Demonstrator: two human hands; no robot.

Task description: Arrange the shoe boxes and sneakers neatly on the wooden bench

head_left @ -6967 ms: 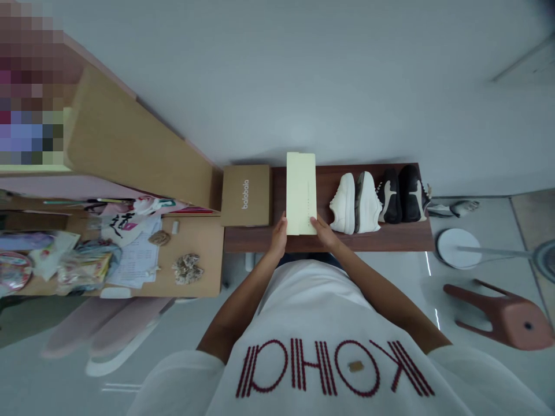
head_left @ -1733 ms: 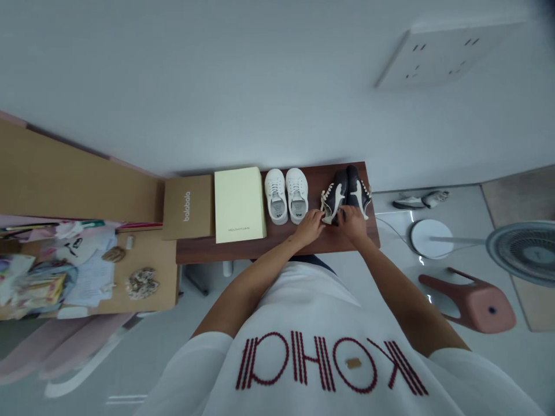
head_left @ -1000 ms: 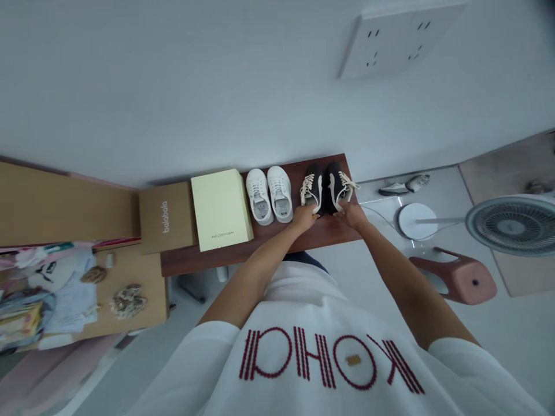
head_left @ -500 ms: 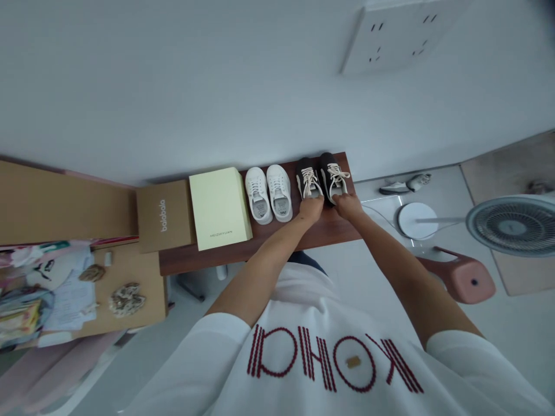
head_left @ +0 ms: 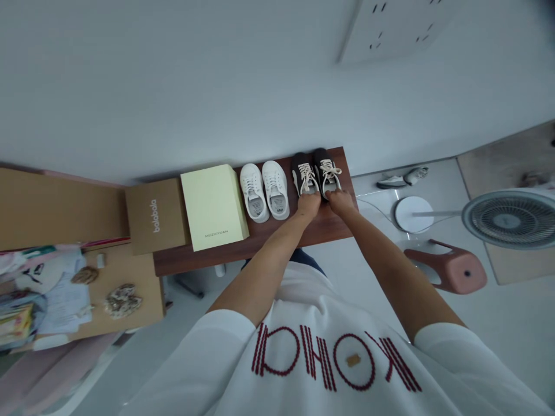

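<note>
Two black sneakers with cream laces stand side by side on a reddish-brown wooden board (head_left: 332, 227), toes toward the wall. At the left black sneaker (head_left: 303, 171), my left hand (head_left: 309, 204) is closed around the heel. My right hand (head_left: 340, 202) grips the heel of the right black sneaker (head_left: 324, 169). The hands hide both heels, and the fingertips are partly out of sight. Left of these is a pair of white sneakers, a left one (head_left: 253, 188) and a right one (head_left: 274, 186), also with toes to the wall.
A pale yellow shoebox (head_left: 213, 202) and a brown box (head_left: 158, 222) continue the row leftward. A cluttered cardboard surface (head_left: 145, 277) lies at left. On the right are a fan (head_left: 507, 219), a pink stool (head_left: 463, 270) and more shoes (head_left: 403, 178) on the floor. A socket panel (head_left: 390, 34) is on the wall.
The right black sneaker has shifted slightly left, closer to the other black one, with my right hand on it. The whole view has moved a little.
</note>
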